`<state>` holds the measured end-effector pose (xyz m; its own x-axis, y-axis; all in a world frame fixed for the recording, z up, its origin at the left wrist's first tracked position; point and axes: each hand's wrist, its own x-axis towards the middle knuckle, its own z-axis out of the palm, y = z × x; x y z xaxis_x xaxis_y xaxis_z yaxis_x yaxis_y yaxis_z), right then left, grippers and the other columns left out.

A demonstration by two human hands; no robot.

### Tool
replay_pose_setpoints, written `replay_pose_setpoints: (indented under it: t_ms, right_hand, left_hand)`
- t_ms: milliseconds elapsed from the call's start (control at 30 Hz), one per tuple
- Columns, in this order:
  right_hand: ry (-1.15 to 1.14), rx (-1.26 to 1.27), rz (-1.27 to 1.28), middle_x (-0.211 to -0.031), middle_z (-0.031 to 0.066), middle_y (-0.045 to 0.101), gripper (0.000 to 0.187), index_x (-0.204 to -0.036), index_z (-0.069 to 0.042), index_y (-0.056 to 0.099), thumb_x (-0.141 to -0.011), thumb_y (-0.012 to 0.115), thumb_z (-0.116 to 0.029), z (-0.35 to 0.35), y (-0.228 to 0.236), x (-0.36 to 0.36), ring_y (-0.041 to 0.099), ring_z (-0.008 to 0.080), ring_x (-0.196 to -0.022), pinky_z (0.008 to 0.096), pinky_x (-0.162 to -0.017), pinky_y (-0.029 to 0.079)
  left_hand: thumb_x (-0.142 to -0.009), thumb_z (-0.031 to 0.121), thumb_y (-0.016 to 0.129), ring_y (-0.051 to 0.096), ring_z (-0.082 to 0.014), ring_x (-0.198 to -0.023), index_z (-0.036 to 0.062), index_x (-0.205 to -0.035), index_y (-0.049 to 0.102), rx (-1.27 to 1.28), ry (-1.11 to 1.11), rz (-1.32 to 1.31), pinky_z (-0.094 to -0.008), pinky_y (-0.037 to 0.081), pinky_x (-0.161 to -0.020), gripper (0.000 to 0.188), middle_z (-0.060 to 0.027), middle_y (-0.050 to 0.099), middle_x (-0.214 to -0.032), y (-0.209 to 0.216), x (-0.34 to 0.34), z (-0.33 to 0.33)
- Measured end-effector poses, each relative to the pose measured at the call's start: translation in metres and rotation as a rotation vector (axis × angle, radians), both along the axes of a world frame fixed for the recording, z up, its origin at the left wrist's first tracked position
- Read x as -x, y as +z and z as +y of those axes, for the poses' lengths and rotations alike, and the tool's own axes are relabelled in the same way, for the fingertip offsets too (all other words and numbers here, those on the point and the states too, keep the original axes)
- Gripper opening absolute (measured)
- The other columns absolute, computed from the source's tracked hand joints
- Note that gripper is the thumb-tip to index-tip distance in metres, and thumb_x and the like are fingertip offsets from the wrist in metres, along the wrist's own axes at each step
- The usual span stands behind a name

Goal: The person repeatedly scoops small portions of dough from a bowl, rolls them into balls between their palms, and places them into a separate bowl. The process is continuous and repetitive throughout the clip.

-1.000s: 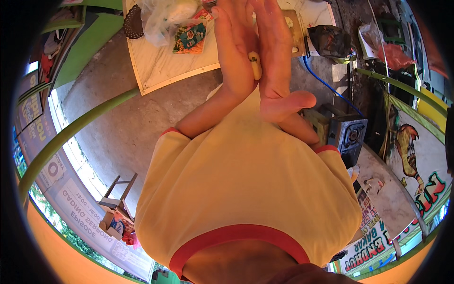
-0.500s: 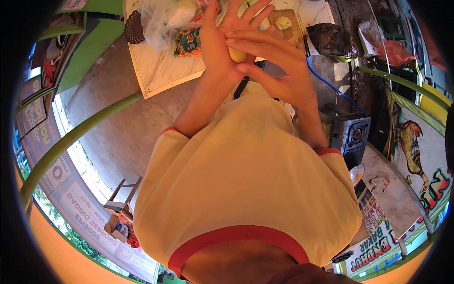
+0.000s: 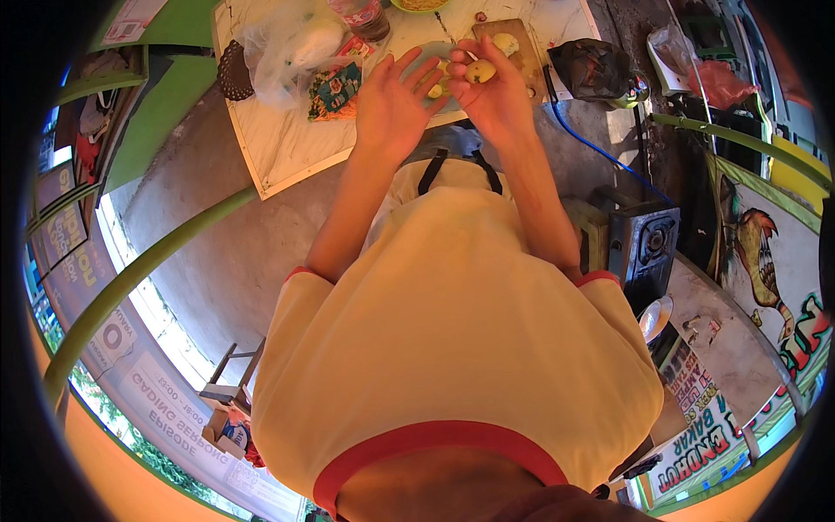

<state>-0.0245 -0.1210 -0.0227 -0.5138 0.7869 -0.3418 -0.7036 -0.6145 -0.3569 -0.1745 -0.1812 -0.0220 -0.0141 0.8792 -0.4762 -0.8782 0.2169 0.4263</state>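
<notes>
A small round yellow patty (image 3: 479, 71) with a dark speck rests in the curled fingers of my right hand (image 3: 497, 103), over the table's near edge. To its left, my left hand (image 3: 389, 109) is palm up with its fingers spread, holding nothing. Between the hands, partly hidden by fingers, another yellow piece (image 3: 436, 90) shows over what looks like a pale plate (image 3: 432, 50). Just beyond my right hand lies a wooden cutting board (image 3: 527, 63) bearing a pale yellow lump (image 3: 506, 43).
On the marble-patterned table (image 3: 261, 148) are a clear plastic bag (image 3: 274, 61), a green packet (image 3: 335, 91), a plastic bottle (image 3: 361, 17) and a green-rimmed bowl (image 3: 419, 5). Right of it sit a black plastic bag (image 3: 591, 70), a blue hose (image 3: 596, 152) and a gas stove (image 3: 644, 239).
My hands were together around the yellow patty and have parted. The left moved away to the left, and the patty is now in my right hand, farther over the table.
</notes>
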Motion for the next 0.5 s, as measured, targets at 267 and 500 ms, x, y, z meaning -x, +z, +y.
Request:
replay_pose_setpoints:
  t_ms: [267, 500]
  right_hand:
    - [-0.020, -0.100, 0.104, -0.057, -0.0026, 0.039, 0.052, -0.076, -0.011, 0.055, -0.112, 0.046, -0.047, 0.007, -0.009, -0.015, 0.025, 0.0050, -0.044, 0.0241, -0.045, 0.020]
    - [-0.032, -0.273, -0.014, -0.057, -0.0006, 0.038, 0.061, -0.073, -0.011, 0.050, -0.112, 0.036, -0.055, 0.014, -0.011, -0.020, 0.028, 0.0100, -0.049, 0.0263, -0.052, 0.027]
  left_hand:
    - [-0.105, 0.036, 0.051, 0.043, -0.0319, -0.144, 0.0022, -0.149, 0.039, 0.017, -0.064, 0.010, -0.0522, 0.032, -0.119, 0.057, -0.0211, 0.047, -0.152, -0.018, 0.011, -0.004]
    - [-0.107, 0.034, 0.049, 0.046, -0.0311, -0.141, 0.0026, -0.145, 0.044, 0.010, -0.075, -0.021, -0.0484, 0.035, -0.117, 0.050, -0.0186, 0.051, -0.148, -0.013, 0.008, 0.000]
